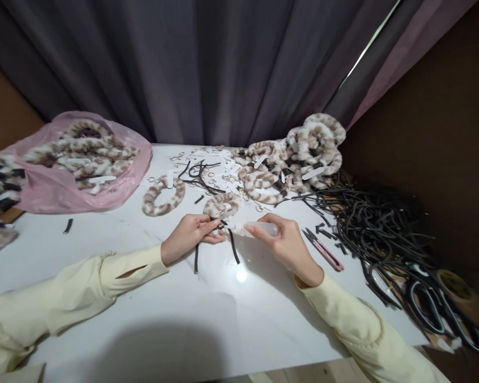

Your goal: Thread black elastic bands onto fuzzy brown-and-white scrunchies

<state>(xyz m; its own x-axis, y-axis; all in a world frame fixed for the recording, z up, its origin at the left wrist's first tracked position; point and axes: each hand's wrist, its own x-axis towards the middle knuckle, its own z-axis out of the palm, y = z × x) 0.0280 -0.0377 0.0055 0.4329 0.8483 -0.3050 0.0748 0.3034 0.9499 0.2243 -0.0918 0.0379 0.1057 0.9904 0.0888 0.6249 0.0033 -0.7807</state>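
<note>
Near the middle of the white table, my left hand [193, 234] pinches a black cord [196, 258] at the lower edge of a furry brown-and-white ring [222, 205]. A second black cord end [234, 247] hangs to the right of the fingers. My right hand [281, 239] is closed around a small translucent bottle [263, 228], its white tip pointing left at the cord by my left fingertips. The exact contact between tip and cord is too small to tell. Another furry ring [163, 196] with a white tag lies behind my left hand.
A pink plastic bag [123, 194] of furry rings stands at the left. More rings [315, 143] are piled at the back right. White tags [223, 159] and metal rings lie between. Pink-handled snips [323, 250], a heap of black cords [383, 229] and large scissors [425, 308] lie right.
</note>
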